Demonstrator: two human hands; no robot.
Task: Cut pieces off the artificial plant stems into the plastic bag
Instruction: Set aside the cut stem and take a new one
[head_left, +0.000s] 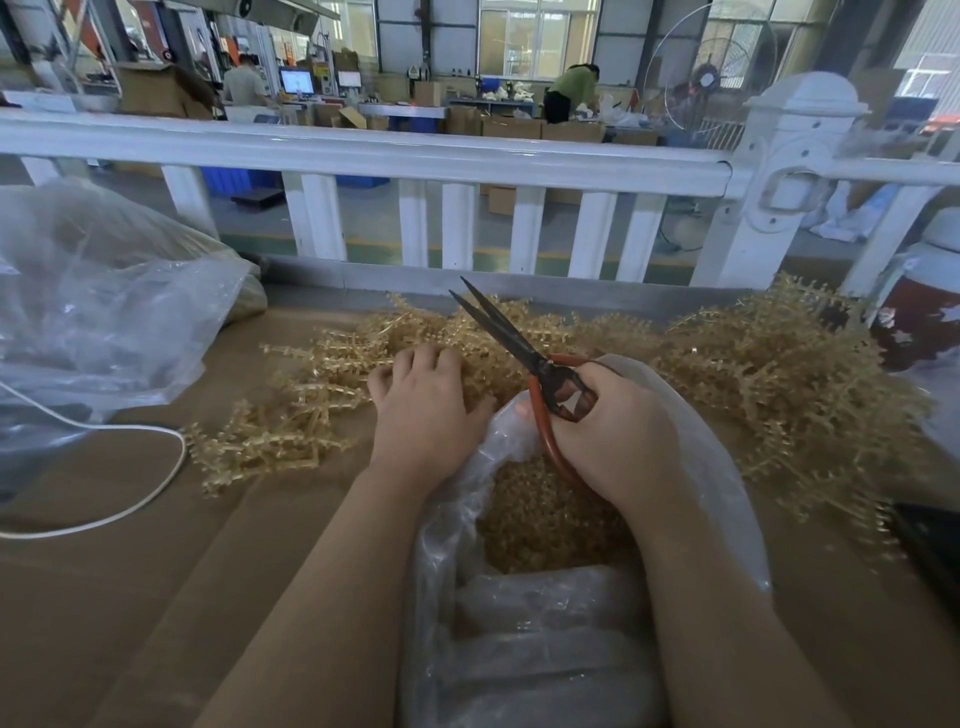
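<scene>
Right hand (618, 421) is gripping scissors (524, 353) above the plastic bag (727, 467); left hand (423, 400) is resting on stems (311, 410) beside the bag.

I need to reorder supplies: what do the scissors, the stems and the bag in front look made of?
Scissors: dark, dull metal blades; glossy red loops, probably coated.
Stems: tan moulded plastic, slightly shiny, by their repeated nubs.
Bag: thin clear plastic film, creased and glinting.
</scene>
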